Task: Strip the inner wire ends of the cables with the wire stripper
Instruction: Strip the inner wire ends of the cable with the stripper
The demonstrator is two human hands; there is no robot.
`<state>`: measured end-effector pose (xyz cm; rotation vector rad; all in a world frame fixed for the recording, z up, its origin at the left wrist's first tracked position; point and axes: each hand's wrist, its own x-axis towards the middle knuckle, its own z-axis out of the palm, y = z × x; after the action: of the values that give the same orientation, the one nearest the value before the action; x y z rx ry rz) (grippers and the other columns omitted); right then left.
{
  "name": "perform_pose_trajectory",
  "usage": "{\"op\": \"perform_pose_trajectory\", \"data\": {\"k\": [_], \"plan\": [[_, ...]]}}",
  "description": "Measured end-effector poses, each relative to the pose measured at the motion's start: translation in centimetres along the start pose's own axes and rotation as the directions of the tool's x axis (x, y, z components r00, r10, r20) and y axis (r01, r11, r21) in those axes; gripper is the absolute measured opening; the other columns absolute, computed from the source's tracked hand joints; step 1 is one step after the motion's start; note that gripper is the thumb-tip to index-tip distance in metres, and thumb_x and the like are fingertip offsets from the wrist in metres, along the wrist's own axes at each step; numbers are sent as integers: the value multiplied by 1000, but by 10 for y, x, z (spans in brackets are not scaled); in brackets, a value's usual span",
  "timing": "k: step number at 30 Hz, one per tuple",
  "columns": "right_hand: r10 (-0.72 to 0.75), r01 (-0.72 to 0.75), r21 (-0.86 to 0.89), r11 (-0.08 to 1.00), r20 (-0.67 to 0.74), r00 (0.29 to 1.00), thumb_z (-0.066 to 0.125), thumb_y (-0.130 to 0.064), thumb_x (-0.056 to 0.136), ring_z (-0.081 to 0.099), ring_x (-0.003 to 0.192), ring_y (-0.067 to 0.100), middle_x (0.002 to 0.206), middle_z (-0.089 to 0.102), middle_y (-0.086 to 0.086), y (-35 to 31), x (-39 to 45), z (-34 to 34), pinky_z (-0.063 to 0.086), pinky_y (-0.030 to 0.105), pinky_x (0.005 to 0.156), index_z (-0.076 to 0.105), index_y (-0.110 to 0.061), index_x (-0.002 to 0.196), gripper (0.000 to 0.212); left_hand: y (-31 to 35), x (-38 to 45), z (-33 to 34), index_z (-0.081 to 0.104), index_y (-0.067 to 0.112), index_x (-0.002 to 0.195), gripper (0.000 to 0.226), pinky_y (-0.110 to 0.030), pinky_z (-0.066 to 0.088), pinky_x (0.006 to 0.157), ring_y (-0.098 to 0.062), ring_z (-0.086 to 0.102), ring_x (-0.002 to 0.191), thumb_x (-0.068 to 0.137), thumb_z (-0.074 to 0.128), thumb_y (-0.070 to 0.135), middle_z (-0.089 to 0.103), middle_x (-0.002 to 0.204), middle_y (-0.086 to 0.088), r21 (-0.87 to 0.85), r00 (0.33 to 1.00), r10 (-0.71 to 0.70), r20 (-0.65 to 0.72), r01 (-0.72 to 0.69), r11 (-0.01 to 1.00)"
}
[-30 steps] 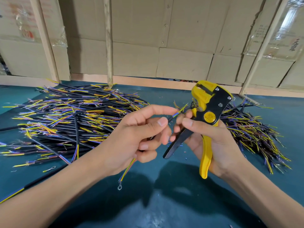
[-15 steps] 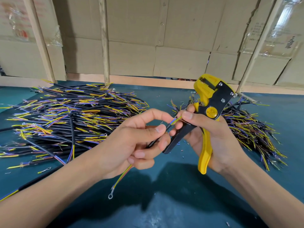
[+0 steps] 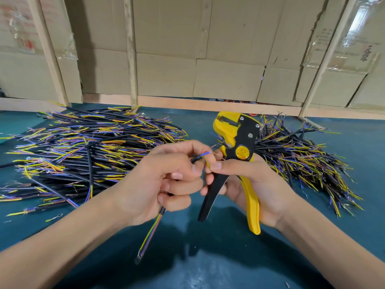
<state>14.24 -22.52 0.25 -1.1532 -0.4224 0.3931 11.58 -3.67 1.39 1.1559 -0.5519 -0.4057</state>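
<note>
My left hand (image 3: pixel 164 182) grips a short black cable (image 3: pixel 153 226); its lower end hangs below my fist with yellow and purple inner wires and a small ring terminal. The cable's upper end shows blue and yellow inner wires (image 3: pixel 205 154) between my two hands. My right hand (image 3: pixel 250 184) holds the yellow and black wire stripper (image 3: pixel 239 147) upright, jaws at the top, and its thumb and forefinger pinch the inner wires at the cable's upper end. The stripper's jaws hold no wire.
A large pile of black cables (image 3: pixel 83 155) with coloured inner wires lies on the teal table (image 3: pixel 208 268) at the left. A second pile (image 3: pixel 295 159) lies at the right behind the stripper. Cardboard boxes (image 3: pixel 208 59) and wooden posts stand along the back edge.
Both hands have dropped a little toward me. My right thumb and forefinger have closed on the inner wires at the cable's upper end, and the stripper has tilted more upright.
</note>
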Motion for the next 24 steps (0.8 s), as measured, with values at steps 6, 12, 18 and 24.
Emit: {"op": "perform_pose_trajectory", "data": {"k": [6, 12, 18, 24], "plan": [[-1, 1, 13, 1000, -4, 1000, 71, 3, 76, 62, 65, 25, 75, 58, 16, -3, 0, 1, 59, 40, 64, 62, -5, 85, 15, -3, 0, 0, 60, 15, 85, 20, -19, 17, 44, -7, 22, 46, 70, 50, 8, 41, 58, 6, -19, 999, 36, 9, -36, 999], [1, -2, 28, 1000, 27, 1000, 70, 4, 77, 63, 63, 24, 70, 61, 13, 0, 0, 2, 60, 39, 64, 64, -6, 84, 14, -5, 1, -2, 60, 15, 87, 20, -26, 13, 46, -9, 21, 47, 70, 51, 7, 26, 63, 0, -91, 998, 61, -15, -62, 994], [3, -2, 33, 999, -35, 999, 71, 2, 77, 63, 65, 25, 73, 62, 15, 1, 3, -4, 59, 41, 65, 63, -7, 87, 16, -5, 4, -1, 70, 15, 119, 49, -20, 21, 41, -10, 23, 47, 74, 51, 11, 46, 66, -2, -74, 996, 46, -76, -52, 996], [-31, 33, 40, 999, -70, 997, 71, 0, 78, 64, 66, 25, 75, 64, 14, 2, 4, -9, 60, 41, 66, 63, -7, 89, 15, -7, 8, 5, 72, 2, 105, 36, -19, 21, 39, -10, 28, 45, 75, 54, 10, 51, 65, -7, 19, 962, 97, -256, -95, 995]]}}
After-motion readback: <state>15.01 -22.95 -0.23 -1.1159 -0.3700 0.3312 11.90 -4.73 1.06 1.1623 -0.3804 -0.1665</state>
